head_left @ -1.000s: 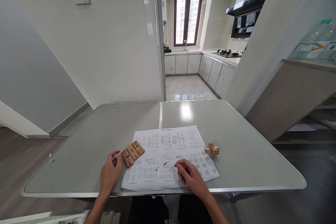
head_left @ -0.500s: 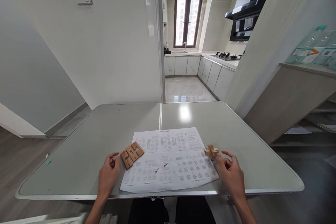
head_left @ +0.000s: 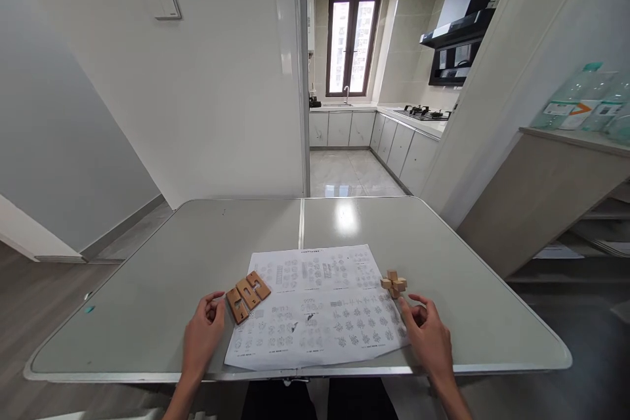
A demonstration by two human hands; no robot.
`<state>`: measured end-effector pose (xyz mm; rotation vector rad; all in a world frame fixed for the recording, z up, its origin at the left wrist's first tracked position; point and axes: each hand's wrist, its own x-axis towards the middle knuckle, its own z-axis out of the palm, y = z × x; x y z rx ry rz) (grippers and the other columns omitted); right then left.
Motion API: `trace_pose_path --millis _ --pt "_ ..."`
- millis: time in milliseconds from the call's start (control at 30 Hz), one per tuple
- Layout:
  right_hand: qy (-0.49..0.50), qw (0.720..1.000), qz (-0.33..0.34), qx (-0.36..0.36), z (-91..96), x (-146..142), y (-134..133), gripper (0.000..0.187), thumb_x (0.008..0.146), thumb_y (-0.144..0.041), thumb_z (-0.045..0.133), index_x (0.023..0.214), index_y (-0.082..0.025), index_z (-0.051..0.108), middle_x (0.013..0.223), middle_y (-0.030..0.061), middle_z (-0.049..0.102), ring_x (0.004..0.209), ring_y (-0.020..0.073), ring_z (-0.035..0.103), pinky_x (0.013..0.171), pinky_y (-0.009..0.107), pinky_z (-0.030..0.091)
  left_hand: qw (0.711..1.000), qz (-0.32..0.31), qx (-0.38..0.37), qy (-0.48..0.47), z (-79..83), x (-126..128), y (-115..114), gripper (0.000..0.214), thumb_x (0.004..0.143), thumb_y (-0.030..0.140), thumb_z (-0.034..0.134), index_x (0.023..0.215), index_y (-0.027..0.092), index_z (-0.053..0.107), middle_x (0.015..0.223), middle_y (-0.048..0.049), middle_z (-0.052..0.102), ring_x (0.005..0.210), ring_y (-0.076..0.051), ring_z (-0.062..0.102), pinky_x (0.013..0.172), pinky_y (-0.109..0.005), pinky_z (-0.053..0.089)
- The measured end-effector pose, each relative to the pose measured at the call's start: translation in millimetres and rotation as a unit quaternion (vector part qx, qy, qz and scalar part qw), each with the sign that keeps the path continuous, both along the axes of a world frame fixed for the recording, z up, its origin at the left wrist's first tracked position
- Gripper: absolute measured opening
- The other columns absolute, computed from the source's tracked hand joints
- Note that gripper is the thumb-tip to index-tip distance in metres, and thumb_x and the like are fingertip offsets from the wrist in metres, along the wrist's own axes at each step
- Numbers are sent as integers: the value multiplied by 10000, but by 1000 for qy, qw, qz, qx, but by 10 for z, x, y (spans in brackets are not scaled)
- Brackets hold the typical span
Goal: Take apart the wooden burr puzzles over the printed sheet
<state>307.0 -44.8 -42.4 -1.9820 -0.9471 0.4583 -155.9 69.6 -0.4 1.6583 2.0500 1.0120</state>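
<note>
A large printed instruction sheet covered in small diagrams lies on the table. On its left edge sit three flat brown wooden puzzle pieces in a slanted row, with cutouts and dark numerals. My left hand rests just left of them, fingers loosely curled and apart from the thumb, holding nothing. A light wooden interlocking burr puzzle stands at the sheet's right edge. Close below it is my right hand, thumb and forefinger apart with nothing between them; whether the thumb tip touches the puzzle I cannot tell.
The grey-green folding table has a metal rim and a centre seam. A small teal bit lies near its left edge. To the right, a shelf unit carries large plastic bottles. Behind is a kitchen doorway.
My right hand has shifted slightly left, nearer the wooden burr puzzle. My left hand stays almost where it was. The whole view has tilted up a little.
</note>
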Motion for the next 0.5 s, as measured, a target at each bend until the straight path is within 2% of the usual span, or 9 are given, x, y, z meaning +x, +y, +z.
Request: trace_pose_path --millis 267,500 --pt "-13 999 31 -38 7 62 99 611 889 -740 463 1181 -215 574 821 52 777 807 290 730 665 330 490 1000 -5 3 2 64 39 -38 433 889 573 469 1074 225 650 790 -30 775 737 -249 742 618 -291 520" --pt "-88 991 17 -96 11 20 174 497 944 -679 359 1004 -262 622 939 89 792 824 311 722 614 325 428 1000 -1 -3 -5 70 39 -31 423 879 572 470 1054 231 649 796 -27 784 727 -249 738 647 -303 528"
